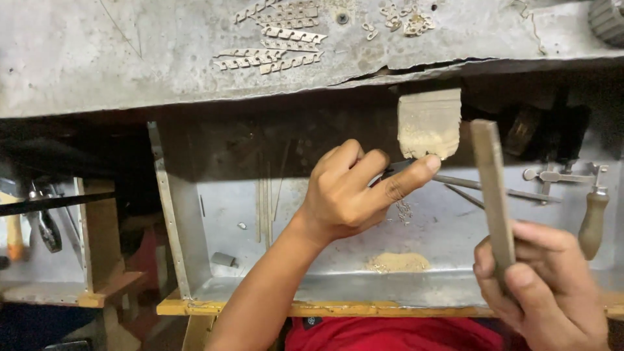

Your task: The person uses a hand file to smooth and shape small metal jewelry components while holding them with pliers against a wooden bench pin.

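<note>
My left hand (354, 192) pinches a small metal chain piece (404, 209) against the worn wooden bench peg (429, 123) that juts from the bench's edge; the index finger touches the peg's tip and the piece dangles below the fingers. My right hand (546, 286) grips a flat metal file (493, 188), held upright to the right of the peg and apart from it. Both hands hover over a metal catch tray (325, 286).
Rows of small silver chain links (273, 45) lie on the grey benchtop above. A pile of filings (398, 262) sits in the tray. A wooden-handled saw frame (588, 214) and thin rods lie at the right; pliers (45, 224) hang at the left.
</note>
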